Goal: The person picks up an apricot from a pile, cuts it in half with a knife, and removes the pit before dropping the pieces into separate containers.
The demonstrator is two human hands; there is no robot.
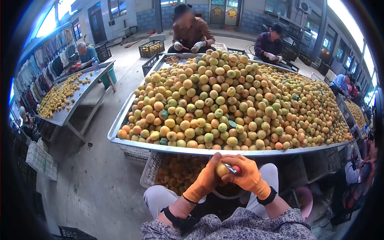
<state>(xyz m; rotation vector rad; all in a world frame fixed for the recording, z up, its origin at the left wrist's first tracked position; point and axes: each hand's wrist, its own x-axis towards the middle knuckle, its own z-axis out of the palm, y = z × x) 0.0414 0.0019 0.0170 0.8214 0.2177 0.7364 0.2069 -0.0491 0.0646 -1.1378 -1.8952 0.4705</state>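
In an orange glove, my left hand [205, 181] is closed around a yellow apricot [221, 170], above my lap. My right hand [250, 176], gloved the same way, grips a small knife [231, 169] with a red handle end and a metal blade. The blade lies against the apricot; its tip and any cut are hidden. Just beyond both hands, a metal-rimmed table [180, 150] bears a large heap of apricots [224, 96], yellow to green and orange.
Below the table's near edge stands a white crate [149, 172] of orange-brown fruit. Beneath my hands is a round container [229, 196], with a pink basin [306, 202] to the right. Several people work around; one person [192, 30] sits across the heap. Another fruit table [84, 94] is at left.
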